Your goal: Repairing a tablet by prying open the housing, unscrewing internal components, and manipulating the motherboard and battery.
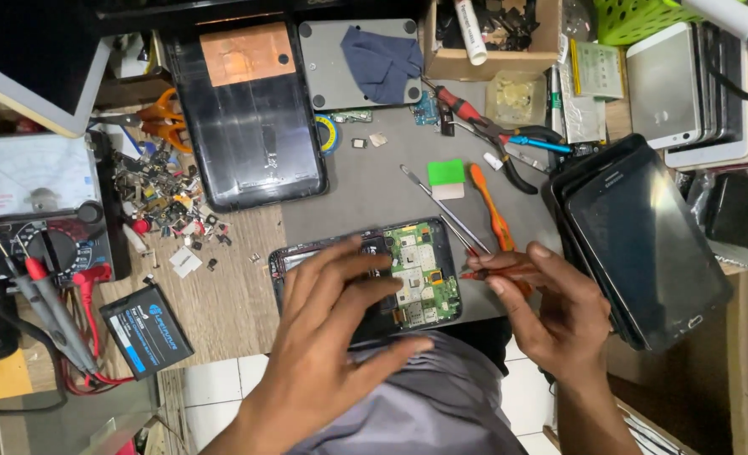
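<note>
Opened tablet (408,274), circuit board exposed: left hand (340,312) lies flat, fingers spread, steadying it; right hand (551,307) pinches a red-handled tool (496,271). Best kept braced, tip light.

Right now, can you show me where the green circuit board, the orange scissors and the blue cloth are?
green circuit board (424,274), head view, middle of the board.
orange scissors (165,118), head view, on the handles.
blue cloth (380,61), head view, middle of the cloth.

Opened phone (420,274) left half hidden under left hand (336,324), tool tip in right hand (551,307) grip too small to tell, loose parts pile (168,202) too tiny to ID, white tablet (41,80) cut off at left edge
</note>
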